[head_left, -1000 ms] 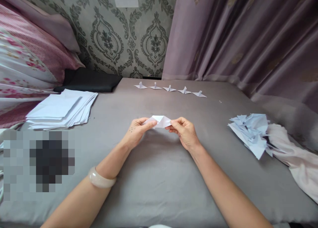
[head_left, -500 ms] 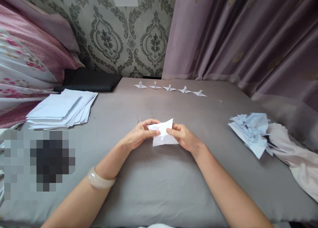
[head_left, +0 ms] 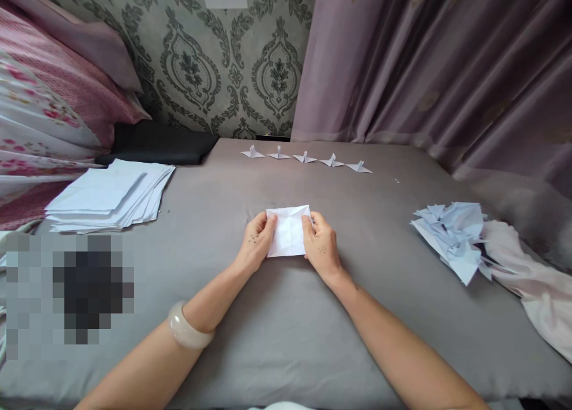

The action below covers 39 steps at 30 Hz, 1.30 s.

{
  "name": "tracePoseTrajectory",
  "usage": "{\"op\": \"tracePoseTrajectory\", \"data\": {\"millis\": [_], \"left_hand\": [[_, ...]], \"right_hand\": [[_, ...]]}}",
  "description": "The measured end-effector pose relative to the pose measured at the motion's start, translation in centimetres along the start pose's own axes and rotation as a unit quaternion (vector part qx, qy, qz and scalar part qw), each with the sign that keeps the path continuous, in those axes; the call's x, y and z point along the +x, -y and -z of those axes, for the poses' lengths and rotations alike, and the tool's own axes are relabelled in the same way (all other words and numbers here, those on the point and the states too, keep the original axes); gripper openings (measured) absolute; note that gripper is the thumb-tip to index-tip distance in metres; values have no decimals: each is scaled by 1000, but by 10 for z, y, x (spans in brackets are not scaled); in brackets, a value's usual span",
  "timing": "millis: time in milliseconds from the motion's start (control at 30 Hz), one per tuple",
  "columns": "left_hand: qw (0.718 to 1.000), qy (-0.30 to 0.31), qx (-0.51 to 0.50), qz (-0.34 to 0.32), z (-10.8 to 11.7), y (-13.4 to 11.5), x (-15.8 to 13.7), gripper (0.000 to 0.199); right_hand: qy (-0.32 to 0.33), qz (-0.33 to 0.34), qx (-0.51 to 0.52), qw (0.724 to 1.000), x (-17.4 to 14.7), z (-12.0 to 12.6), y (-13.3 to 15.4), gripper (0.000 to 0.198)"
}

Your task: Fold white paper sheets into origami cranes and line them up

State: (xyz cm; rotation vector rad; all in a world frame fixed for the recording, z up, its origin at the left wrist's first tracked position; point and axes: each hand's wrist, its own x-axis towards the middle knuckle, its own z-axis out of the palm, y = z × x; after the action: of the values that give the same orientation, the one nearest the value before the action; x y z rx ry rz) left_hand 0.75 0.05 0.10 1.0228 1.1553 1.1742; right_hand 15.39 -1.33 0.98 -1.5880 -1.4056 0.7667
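A creased white sheet of paper (head_left: 290,234), squarish in outline, is held up between my two hands above the grey cloth surface. My left hand (head_left: 259,237) pinches its left edge, thumb on the near face and fingers behind. On the right edge, my right hand (head_left: 322,243) grips in the same way, its thumb pressed near the upper corner. Fold lines cross the sheet's face. Behind it, the fingertips are partly hidden.
Several folded paper cranes (head_left: 305,157) stand in a row at the far edge. A stack of white paper (head_left: 107,195) lies at left, beside a black folded item (head_left: 165,145). At right, a pile of folded white paper pieces (head_left: 451,237) rests beside a pale cloth (head_left: 527,273).
The paper went from a partly folded, tilted shape to a flatter square facing me. Both hands have shifted their grip to its side edges.
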Motion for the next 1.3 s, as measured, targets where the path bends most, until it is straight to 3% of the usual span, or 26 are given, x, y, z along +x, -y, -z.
{"op": "tracePoseTrajectory", "data": {"millis": [100, 200, 300, 400, 533, 633, 733, 833, 900, 967, 1067, 1200, 1233, 1300], "left_hand": [[986, -46, 147, -68, 0, 4, 1, 30], [963, -64, 246, -92, 2, 0, 2, 29], [951, -86, 276, -104, 3, -3, 5, 34], [960, -90, 246, -97, 4, -4, 9, 38], [993, 2, 112, -41, 10, -12, 11, 32], [988, 110, 89, -62, 17, -22, 9, 31], [943, 91, 219, -233, 25, -27, 10, 15], [829, 53, 368, -418, 34, -23, 14, 20], [762, 100, 449, -456, 39, -17, 16, 28], [726, 163, 515, -424, 43, -13, 15, 33], [729, 200, 557, -343, 42, -11, 12, 38], [762, 127, 548, -319, 28, -10, 9, 38], [756, 113, 558, -324, 24, -7, 9, 39], [728, 143, 592, -315, 16, 0, 10, 46]], "right_hand": [[-4, 12, -55, 998, 0, -3, 1, 36], [-3, 5, -81, 997, 1, -3, 2, 34], [-5, 2, -84, 996, 2, -2, 1, 34], [11, -18, -37, 999, 6, 0, -2, 36], [105, -50, 125, 985, 15, 9, -7, 37], [172, -32, 217, 960, 21, 21, -8, 32], [123, 105, 156, 974, 25, 32, -8, 17], [39, 292, -4, 956, 26, 38, -14, 21], [50, 359, -116, 925, 26, 40, -19, 29], [103, 367, -208, 901, 24, 41, -23, 33], [155, 327, -281, 889, 20, 41, -23, 33], [124, 272, -242, 923, 13, 29, -10, 41], [126, 254, -226, 932, 10, 24, -6, 44], [166, 221, -219, 936, 4, 12, -1, 49]]}}
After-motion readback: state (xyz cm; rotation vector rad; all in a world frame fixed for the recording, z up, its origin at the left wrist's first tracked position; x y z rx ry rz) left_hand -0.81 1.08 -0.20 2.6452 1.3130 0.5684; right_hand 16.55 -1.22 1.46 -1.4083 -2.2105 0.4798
